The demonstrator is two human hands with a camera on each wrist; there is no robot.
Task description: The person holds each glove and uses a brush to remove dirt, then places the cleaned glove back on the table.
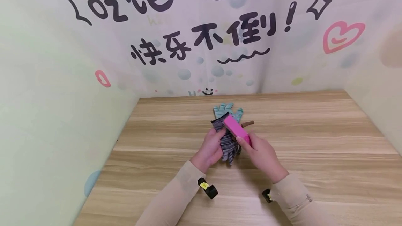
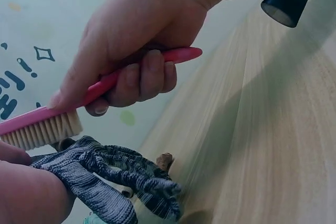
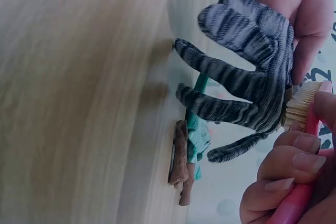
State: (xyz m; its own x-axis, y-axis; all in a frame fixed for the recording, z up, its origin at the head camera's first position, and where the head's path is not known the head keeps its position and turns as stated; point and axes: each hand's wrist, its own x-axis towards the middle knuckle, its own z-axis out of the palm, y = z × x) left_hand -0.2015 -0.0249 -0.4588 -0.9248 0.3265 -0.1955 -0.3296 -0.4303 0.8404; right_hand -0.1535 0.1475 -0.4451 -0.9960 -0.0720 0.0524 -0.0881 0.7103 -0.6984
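A grey-and-black striped knit glove (image 1: pixel 227 145) hangs fingers down in my left hand (image 1: pixel 211 148), which pinches it with the thumb on its face near the cuff. My right hand (image 1: pixel 263 153) grips a pink brush (image 1: pixel 233 127), fingers wrapped round the handle and thumb along its back. In the left wrist view, the brush's pale bristles (image 2: pixel 44 130) meet the glove's upper part. Seen from the right wrist, the striped glove (image 3: pixel 262 85) spreads its fingers toward the tabletop, and the bristles (image 3: pixel 300 106) are right at its edge.
Behind the held glove, a teal glove (image 1: pixel 220 113) lies on the wood-grain table (image 1: pixel 169 128). Brown stick-like pieces (image 3: pixel 179 156) lie beside it. A printed cloth wall (image 1: pixel 176 76) rises at the table's back edge, with pale walls at both sides. Black devices (image 1: pixel 211 191) are strapped at the wrists.
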